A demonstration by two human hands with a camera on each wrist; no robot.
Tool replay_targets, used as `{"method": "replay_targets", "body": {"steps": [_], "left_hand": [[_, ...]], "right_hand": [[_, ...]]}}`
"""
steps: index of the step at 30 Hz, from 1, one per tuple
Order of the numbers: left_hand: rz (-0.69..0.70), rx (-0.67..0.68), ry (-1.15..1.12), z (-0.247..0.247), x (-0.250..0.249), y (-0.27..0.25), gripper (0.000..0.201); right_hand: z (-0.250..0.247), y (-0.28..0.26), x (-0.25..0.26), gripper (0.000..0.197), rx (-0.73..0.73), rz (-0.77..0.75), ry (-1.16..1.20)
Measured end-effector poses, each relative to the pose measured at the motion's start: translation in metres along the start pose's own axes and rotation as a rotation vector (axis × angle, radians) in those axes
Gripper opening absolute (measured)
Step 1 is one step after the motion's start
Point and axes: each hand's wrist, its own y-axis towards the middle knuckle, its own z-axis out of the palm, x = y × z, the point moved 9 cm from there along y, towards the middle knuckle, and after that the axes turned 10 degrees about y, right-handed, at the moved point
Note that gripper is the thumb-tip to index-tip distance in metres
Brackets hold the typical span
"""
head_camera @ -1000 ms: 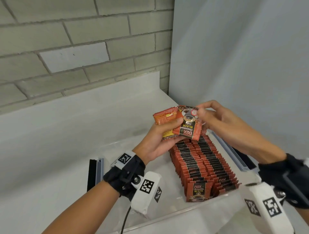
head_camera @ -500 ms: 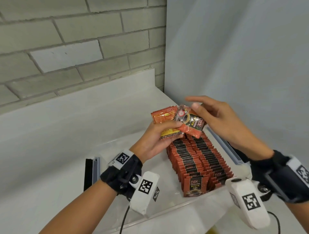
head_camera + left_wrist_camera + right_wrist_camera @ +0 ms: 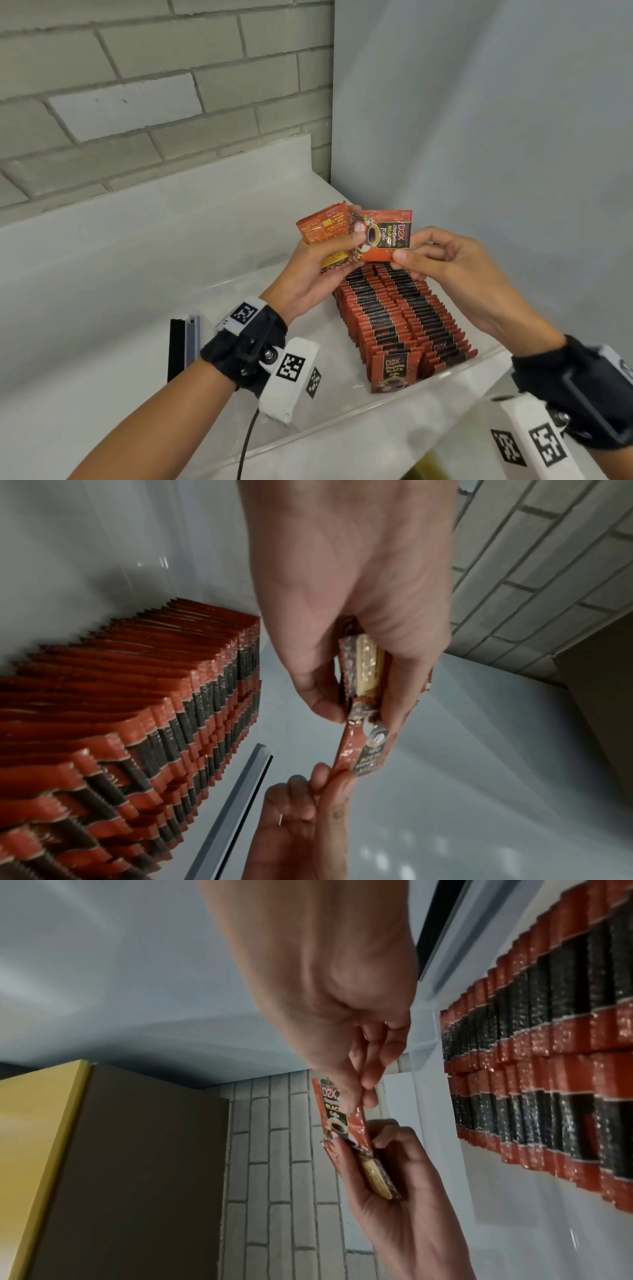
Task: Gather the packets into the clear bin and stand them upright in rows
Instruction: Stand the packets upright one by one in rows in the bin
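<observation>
Wristbands (image 3: 245,337) with black-and-white markers sat nearest on both forearms. Beyond them the clear bin (image 3: 342,426) rested on the white surface (image 3: 85,394), with two rows of packets (image 3: 400,322) standing upright inside, packed close toward its right side. A dark strip (image 3: 178,346) lay on the surface just left of the bin. Above the far end of the rows, the left hand (image 3: 308,277) gripped a small stack (image 3: 325,236) of packets, thumb across the front and fingers curled behind. The right hand (image 3: 442,263) pinched the lower right corner of the front packet (image 3: 385,236) between thumb and forefinger, its other fingers curled loosely; that packet lay turned sideways, printed face toward the head camera, its other end under the left thumb. Behind the hands the surface met a raised white ledge (image 3: 171,192), a brick wall (image 3: 154,85) and, to the right, a plain pale wall (image 3: 496,120).
</observation>
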Motion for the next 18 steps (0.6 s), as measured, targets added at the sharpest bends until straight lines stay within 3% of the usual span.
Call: {"method": "replay_targets", "body": {"steps": [7,11,15,18], "left_hand": [[-0.002,0.081,-0.039,0.009,0.002,-0.002,0.028],[-0.018,0.003,-0.076,0.0,0.003,0.001,0.026],[-0.038,-0.078,-0.088,-0.01,0.005,0.002,0.02],[-0.059,-0.095,-0.09,-0.01,0.007,0.002,0.022]], "right_hand": [[-0.01,-0.001,-0.005,0.012,0.009,0.066,0.146],[-0.022,-0.014,0.007,0.016,0.017,0.01,-0.118],[-0.008,-0.037,0.004,0.005,0.291,0.023,-0.412],[0.001,-0.047,-0.004,0.004,0.375,-0.074,-0.634]]}}
